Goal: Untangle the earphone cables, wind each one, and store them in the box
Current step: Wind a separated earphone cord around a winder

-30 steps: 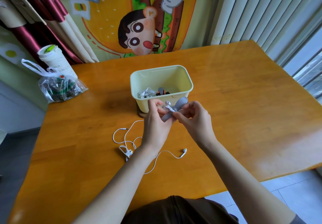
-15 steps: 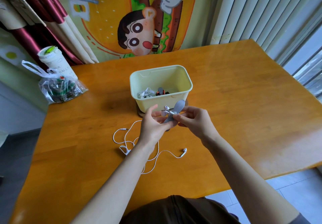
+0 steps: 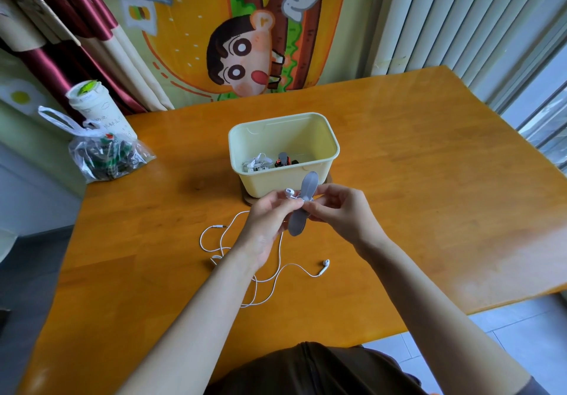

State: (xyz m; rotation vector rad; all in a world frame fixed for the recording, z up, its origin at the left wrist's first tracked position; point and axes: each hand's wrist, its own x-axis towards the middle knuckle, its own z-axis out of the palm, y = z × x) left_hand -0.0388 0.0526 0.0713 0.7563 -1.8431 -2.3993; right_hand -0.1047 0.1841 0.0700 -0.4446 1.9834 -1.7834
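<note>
A grey flat cable winder (image 3: pixel 302 207) stands tilted between my two hands, just in front of the pale yellow box (image 3: pixel 325 161). My left hand (image 3: pixel 267 225) pinches it together with one white earbud (image 3: pixel 289 192). My right hand (image 3: pixel 340 210) pinches the winder's middle from the right. The white earphone cable (image 3: pixel 276 275) hangs from my left hand and loops on the wooden table (image 3: pixel 429 195); its other earbud (image 3: pixel 324 266) and plug (image 3: pixel 218 226) lie there. Inside the box lie wound white earphones (image 3: pixel 256 163) and a dark wound set (image 3: pixel 283 160).
A clear plastic bag (image 3: pixel 104 155) and a white cup (image 3: pixel 95 109) sit at the table's back left corner. A round brown coaster (image 3: pixel 250 199) is under the box. The table's near edge runs below my forearms; tiled floor lies to the right.
Both hands and the winder have lowered slightly toward me, away from the box's front wall. More of the winder's lower end shows below my fingers. The cable on the table has barely shifted.
</note>
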